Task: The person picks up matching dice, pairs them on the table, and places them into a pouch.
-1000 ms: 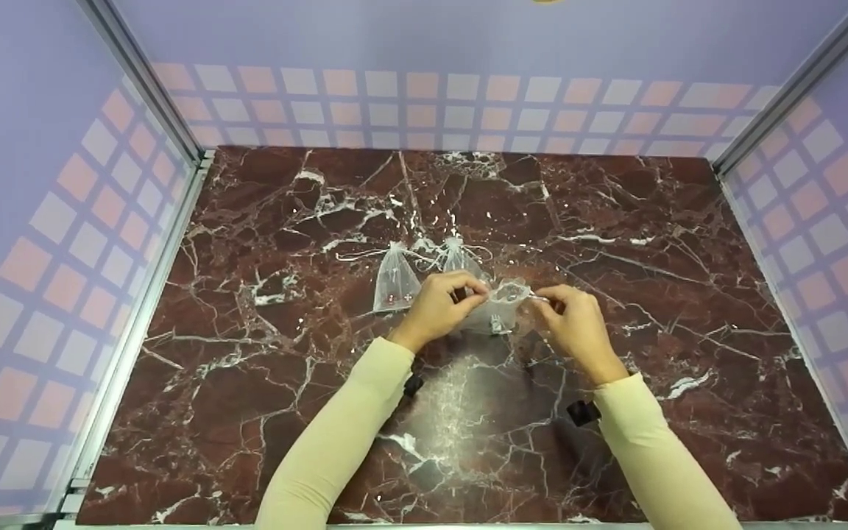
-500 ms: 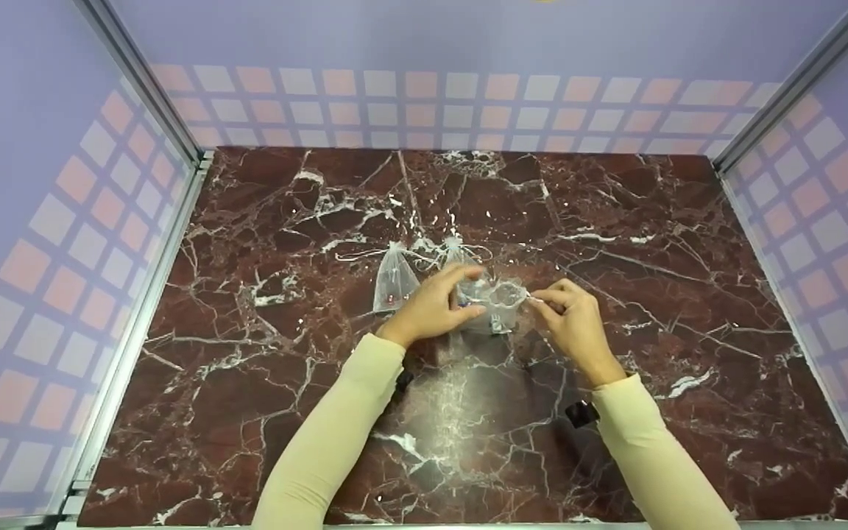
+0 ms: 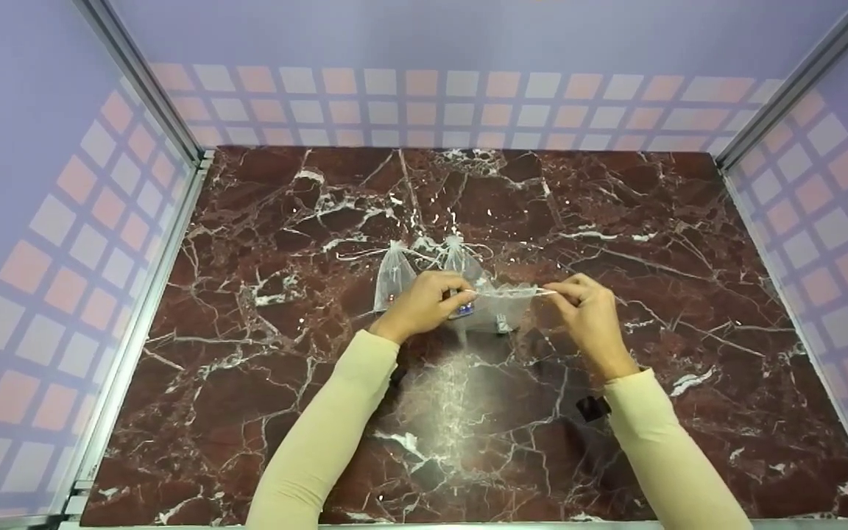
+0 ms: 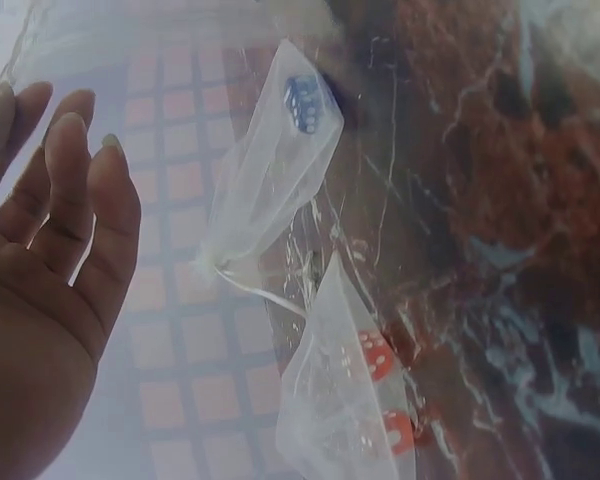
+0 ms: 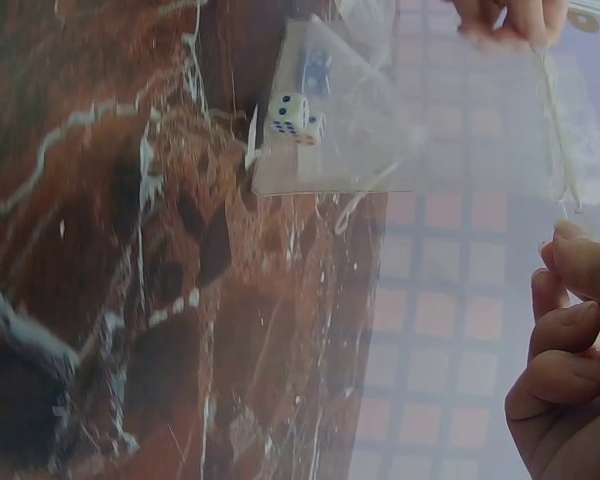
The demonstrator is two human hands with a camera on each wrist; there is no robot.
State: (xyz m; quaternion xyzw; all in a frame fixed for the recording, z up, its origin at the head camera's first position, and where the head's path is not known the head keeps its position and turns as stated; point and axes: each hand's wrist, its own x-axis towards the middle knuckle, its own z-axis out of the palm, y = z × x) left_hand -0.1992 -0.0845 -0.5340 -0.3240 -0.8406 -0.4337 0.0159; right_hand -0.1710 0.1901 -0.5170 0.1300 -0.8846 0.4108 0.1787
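Note:
A sheer white drawstring bag [image 3: 505, 308] stands between my hands, its top edge stretched nearly straight. White dice [image 5: 288, 116] with dots sit at its bottom. My left hand [image 3: 425, 303] pinches the cord at the bag's left side. On the other side, my right hand [image 3: 587, 316] pinches the cord's right end between thumb and index finger. Partly behind my left hand lies a gathered bag of blue dice [image 4: 303, 104]. Left of it is another gathered bag [image 3: 392, 276], holding red dice [image 4: 376, 355]. The left fingertips are cut off in the left wrist view.
Dark red marbled tabletop [image 3: 247, 397] surrounds the bags. Purple walls with pink and white squares [image 3: 422, 110] enclose its back and sides, with metal rails [image 3: 148, 316] along the edges. Loose white cords [image 3: 358, 256] spread from the gathered bags.
My left hand let go of the bag's mouth, fingers spreading, then pinched the cord again. The right hand moved slightly right. The bag's round mouth is now drawn out into a line.

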